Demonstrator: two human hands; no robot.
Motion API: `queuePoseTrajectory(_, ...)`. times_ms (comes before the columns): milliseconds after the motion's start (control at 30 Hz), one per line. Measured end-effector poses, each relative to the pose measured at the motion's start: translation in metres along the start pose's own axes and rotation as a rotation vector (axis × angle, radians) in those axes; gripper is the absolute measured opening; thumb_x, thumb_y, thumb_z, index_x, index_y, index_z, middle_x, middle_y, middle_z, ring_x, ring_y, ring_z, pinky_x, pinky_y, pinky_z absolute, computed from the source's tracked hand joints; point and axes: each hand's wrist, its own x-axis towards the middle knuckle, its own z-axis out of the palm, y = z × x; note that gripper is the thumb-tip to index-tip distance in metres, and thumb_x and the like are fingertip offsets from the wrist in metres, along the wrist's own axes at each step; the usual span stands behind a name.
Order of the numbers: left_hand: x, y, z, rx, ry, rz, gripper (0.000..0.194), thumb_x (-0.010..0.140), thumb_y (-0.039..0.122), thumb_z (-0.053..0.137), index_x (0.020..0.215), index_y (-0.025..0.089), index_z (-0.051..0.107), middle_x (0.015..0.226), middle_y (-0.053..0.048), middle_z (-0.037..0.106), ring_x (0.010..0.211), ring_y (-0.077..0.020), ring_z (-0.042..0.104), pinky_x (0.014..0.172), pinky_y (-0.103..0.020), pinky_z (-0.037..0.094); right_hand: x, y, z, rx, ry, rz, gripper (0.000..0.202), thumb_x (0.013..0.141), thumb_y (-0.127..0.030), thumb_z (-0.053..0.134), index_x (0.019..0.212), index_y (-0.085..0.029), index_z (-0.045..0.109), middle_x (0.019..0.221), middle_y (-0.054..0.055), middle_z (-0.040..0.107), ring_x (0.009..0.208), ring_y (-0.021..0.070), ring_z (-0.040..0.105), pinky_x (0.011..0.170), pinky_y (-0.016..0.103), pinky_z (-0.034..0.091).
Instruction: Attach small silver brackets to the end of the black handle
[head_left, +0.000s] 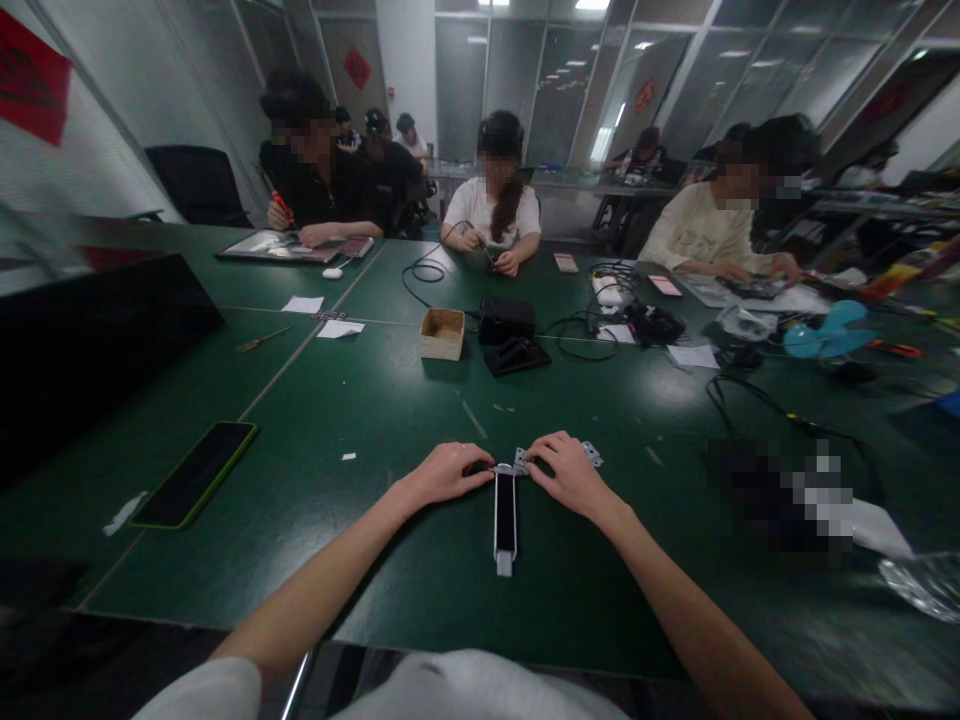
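Curls left hand (448, 474) and right hand (568, 472) by slim device's (506, 515) far end, cannot tell if gripping; could skid it across table (420, 585) by pushing unevenly

Left hand (450, 472), right hand (568, 472) — grip too small for us to make out | black panel (105, 350) — cut off by left edge | clear wrap (926, 585) blurred, cut off by right edge

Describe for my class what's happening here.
A person's left hand and right hand are at the far end of a slim, dark-topped device lying on the green table; their exact grip is unclear. A grey piece shows by the right hand, a phone farther left. A co-worker opposite also works with both hands.
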Motion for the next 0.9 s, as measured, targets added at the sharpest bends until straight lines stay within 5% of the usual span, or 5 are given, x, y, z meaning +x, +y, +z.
queuePoseTrajectory(433,0.000,-0.001,0.001,0.004,0.001,-0.002,0.023,0.090,0.033,0.051,0.103,0.016,0.060,0.089,-0.003,0.065,0.076,-0.0135,0.060,0.070,-0.023,0.043,0.001,-0.003,0.000,0.053,-0.022,0.009,0.018,0.091,-0.029,0.046,0.094,-0.020,0.062,0.099,0.007,0.062,0.095,0.0217,0.051,0.077,0.038,0.042)
queuePoseTrajectory(633,-0.001,-0.001,0.000,0.004,-0.012,-0.005,0.024,0.091,0.034,0.050,0.104,0.017,0.060,0.089,-0.003,0.065,0.075,-0.0131,0.060,0.069,-0.023,0.043,0.000,-0.001,0.000,0.063,0.082,0.028,0.022,0.093,-0.027,0.043,0.092,-0.019,0.063,0.097,0.008,0.063,0.093,0.0216,0.052,0.077,0.037,0.043)
queuePoseTrajectory(900,0.000,0.000,-0.001,0.001,-0.023,-0.001,0.022,0.090,0.032,0.051,0.104,0.017,0.060,0.090,-0.002,0.064,0.075,-0.0125,0.060,0.070,-0.024,0.043,-0.006,0.022,-0.006,0.001,0.105,0.099,0.024,0.093,-0.029,0.043,0.099,-0.020,0.065,0.094,0.008,0.067,0.088,0.0222,0.055,0.074,0.038,0.044)
